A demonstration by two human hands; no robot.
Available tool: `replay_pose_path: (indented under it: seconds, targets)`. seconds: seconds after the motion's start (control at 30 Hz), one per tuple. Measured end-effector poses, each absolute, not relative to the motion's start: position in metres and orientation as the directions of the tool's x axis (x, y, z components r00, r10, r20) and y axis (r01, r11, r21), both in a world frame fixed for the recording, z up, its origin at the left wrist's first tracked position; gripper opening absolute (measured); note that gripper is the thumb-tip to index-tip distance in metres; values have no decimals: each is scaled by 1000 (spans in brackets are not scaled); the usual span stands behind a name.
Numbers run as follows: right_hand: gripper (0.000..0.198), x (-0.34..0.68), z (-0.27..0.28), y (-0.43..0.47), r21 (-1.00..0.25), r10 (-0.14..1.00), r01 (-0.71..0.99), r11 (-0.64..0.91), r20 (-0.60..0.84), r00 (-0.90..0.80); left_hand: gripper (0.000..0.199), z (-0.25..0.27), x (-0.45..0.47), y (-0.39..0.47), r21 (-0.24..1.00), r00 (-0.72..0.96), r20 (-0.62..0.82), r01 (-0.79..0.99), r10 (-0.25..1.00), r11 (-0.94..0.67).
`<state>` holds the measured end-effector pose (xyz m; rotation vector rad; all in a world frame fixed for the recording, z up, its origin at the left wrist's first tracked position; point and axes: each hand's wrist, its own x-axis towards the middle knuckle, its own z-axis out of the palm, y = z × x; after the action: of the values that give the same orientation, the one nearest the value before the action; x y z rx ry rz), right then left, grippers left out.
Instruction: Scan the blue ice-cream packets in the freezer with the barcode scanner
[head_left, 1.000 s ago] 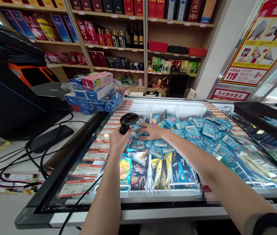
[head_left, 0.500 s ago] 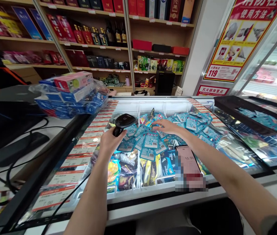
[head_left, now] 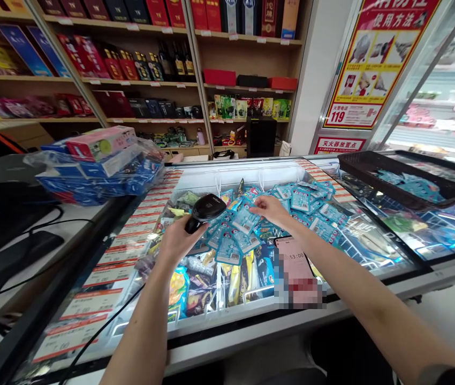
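My left hand [head_left: 179,239] is wrapped round the handle of a black barcode scanner [head_left: 208,206], its head pointing right over the chest freezer. Blue-and-white packets [head_left: 229,247] lie in an overlapping heap on the freezer's glass. With thumb and fingers pinched together, my right hand [head_left: 271,209] grips the edge of one blue packet [head_left: 245,220]. This packet is tilted above the heap, just right of the scanner's head, its printed side with a barcode showing. More blue packets [head_left: 300,199] are spread beyond my right wrist.
A phone [head_left: 297,267] lies near the freezer's front edge, below my right forearm. At right stands a dark tray [head_left: 372,179] holding blue packets. Plastic-wrapped boxes [head_left: 103,160] are stacked at left. The scanner's cable [head_left: 109,323] runs down past my left forearm.
My right hand's fingers have closed on a blue packet and brought it beside the scanner. The scanner's head has tilted slightly. The view has shifted a little to the right.
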<state>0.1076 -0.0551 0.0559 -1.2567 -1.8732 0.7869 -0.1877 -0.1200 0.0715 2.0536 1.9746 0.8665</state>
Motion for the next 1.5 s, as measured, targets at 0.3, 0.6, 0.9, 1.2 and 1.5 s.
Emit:
replay_pose_path:
  seconds: [0.3, 0.6, 0.9, 1.2, 1.5]
  targets:
    - [40, 162, 38, -72, -963, 957, 59, 262, 267, 113, 49, 100, -142, -117, 507, 198, 164, 824, 966, -255]
    - [39, 171, 29, -54, -957, 941, 52, 284, 289, 177, 44, 93, -106, -102, 498, 285, 101, 815, 953, -296]
    - [41, 168, 28, -54, -957, 944, 32, 288, 289, 161, 49, 87, -105, -100, 468, 270, 88, 838, 959, -279]
    - [40, 163, 28, -58, -970, 962, 85, 229, 239, 134, 50, 83, -107, -98, 479, 233, 122, 838, 965, -263]
    - [62, 192, 34, -53, -959, 880, 47, 279, 275, 388, 52, 79, -129, -100, 461, 102, 241, 863, 965, -206]
